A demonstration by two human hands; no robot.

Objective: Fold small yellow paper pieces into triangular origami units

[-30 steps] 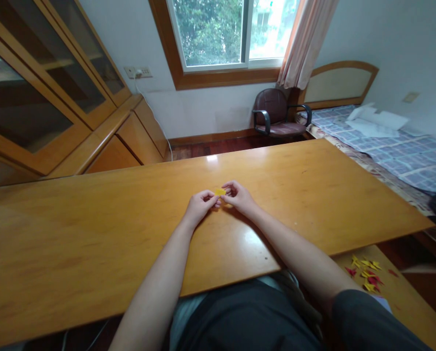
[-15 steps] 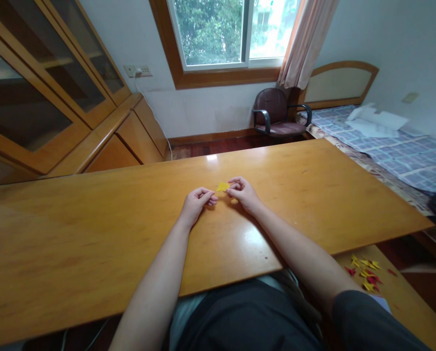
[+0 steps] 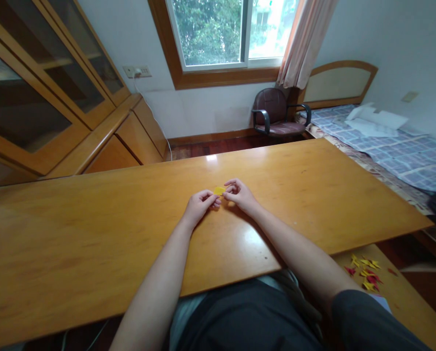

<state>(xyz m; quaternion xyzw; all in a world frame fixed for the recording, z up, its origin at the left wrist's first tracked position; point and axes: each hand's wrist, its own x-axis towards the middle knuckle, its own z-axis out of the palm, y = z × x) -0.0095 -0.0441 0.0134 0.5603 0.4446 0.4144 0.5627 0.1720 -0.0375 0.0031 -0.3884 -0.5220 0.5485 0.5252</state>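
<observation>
A small piece of folded yellow paper is held just above the table between my two hands. My left hand pinches its left side between thumb and fingers. On the other side, my right hand grips the right edge with thumb and fingertips. Parts of the paper are hidden behind the fingers, and its fold lines are too small to make out.
The wooden table spreads out under both hands. Several red and yellow folded paper pieces lie on a lower surface at right. Beyond the table stand an armchair, a bed and a glass-doored cabinet.
My hands have come closer together, the left one shifting right. The yellow paper has moved slightly left and down and looks flatter, with more of it covered by the left fingers.
</observation>
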